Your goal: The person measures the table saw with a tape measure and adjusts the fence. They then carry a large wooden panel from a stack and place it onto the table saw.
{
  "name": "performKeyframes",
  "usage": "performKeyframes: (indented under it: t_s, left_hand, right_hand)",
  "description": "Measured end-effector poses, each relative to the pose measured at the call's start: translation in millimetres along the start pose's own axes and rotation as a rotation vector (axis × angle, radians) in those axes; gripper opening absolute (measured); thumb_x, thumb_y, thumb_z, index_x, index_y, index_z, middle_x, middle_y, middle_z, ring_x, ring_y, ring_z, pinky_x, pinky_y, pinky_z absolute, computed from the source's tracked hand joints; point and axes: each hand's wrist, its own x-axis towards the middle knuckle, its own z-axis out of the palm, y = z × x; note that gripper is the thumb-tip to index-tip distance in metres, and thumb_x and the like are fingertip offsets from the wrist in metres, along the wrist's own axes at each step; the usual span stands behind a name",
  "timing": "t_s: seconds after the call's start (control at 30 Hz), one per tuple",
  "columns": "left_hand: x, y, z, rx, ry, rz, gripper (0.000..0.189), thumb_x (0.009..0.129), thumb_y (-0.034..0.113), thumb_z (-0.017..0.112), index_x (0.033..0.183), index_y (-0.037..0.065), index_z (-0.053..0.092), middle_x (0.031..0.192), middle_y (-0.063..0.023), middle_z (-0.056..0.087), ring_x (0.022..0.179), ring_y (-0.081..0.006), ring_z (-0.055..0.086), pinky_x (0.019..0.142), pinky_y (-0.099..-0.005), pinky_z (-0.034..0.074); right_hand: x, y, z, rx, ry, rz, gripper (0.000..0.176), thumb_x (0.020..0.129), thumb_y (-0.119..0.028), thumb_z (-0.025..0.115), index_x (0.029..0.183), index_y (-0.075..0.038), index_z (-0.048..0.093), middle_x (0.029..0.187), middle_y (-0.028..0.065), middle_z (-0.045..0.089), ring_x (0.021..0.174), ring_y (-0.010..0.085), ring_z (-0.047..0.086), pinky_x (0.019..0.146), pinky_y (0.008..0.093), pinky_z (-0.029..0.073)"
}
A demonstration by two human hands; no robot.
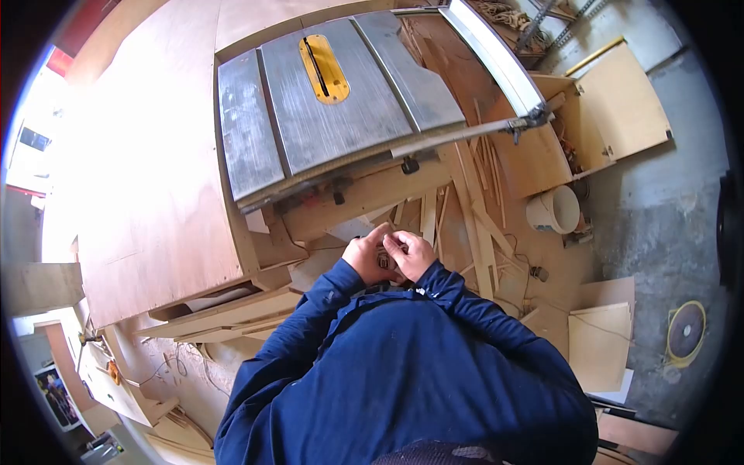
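Probably the likeliest trouble is a drop: the small item (pixel 384 261) with pale markings sits cupped between the two hands, mostly hidden by fingers. The left hand (pixel 363 256) curls around it, and the right hand (pixel 413 254) meets it with thumb and fingers drawn together; whether these pinch the item or only press against the left fingers, I cannot tell. A loosened left grip could let it slip down among the wood strips (pixel 487 232) lying beyond and to the right of the hands, where it would be hard to spot. Farther ahead stands the table saw (pixel 349 128); leaning forward could knock knuckles on its front rail (pixel 457 139). To the hands' right, a cable (pixel 528 273) trails over the floor, and a careless sidestep could snag a foot.
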Motion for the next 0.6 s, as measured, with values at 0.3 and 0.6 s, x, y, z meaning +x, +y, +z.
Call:
performKeyframes:
  t_s: [0.3,0.6]
  left_hand:
    - [117,-31,-177,-0.132,0.38,-0.094,0.09,0.056,0.022,0.08,0.129,-0.001,0.032,0.085,-0.02,0.06,0.078,-0.0338,0.061,0.068,-0.0362,0.049]
    - [182,-12,-217,0.197,0.383,0.025,0.06,0.071,0.013,0.068,0.123,0.0,0.042,0.102,-0.0189,0.048,0.091,-0.0322,0.051,0.081,-0.0362,0.043]
  right_hand:
    - [208,-77,5,0.124,-0.036,-0.082,0.02,0.081,-0.021,0.061,0.091,-0.004,0.061,0.08,0.0118,0.064,0.073,0.0241,0.063,0.066,0.0326,0.049]
    - [307,-75,-36,0.066,-0.069,-0.199,0.022,0.084,-0.02,0.06,0.091,0.001,0.062,0.069,0.0043,0.063,0.065,0.0107,0.059,0.06,0.0242,0.049]
